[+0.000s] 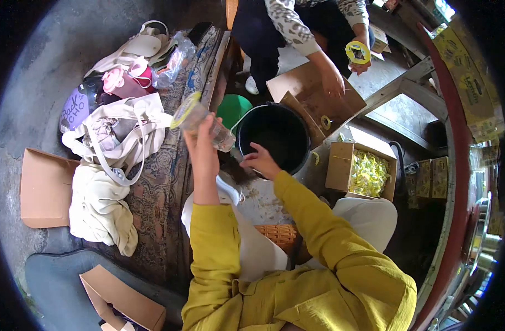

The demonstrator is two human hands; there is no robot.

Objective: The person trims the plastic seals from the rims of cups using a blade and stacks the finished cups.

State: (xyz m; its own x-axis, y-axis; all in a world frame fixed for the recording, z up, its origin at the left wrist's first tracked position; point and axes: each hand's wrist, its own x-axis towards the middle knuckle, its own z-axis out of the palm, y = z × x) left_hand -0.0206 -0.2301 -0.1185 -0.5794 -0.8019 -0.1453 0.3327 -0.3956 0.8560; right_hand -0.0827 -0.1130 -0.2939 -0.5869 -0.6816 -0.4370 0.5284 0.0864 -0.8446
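Note:
My left hand (202,144) is wrapped round a clear plastic cup or jar (224,138), which is tilted and has a yellow-rimmed round top (185,110). My right hand (262,161) holds nothing that I can see; its fingers are partly spread at the near-left rim of a black bucket (303,138). The inside of the bucket is dark and its contents cannot be made out. A green round container (233,108) stands just behind the bucket, partly hidden by it.
A co-worker (296,27) holds a yellow-rimmed container (358,52) and reaches into a cardboard box (296,83). Another box (339,165) holds small yellow packets (369,174). Bags (148,124) and cloth (98,201) lie at the left, beside an open carton (46,190).

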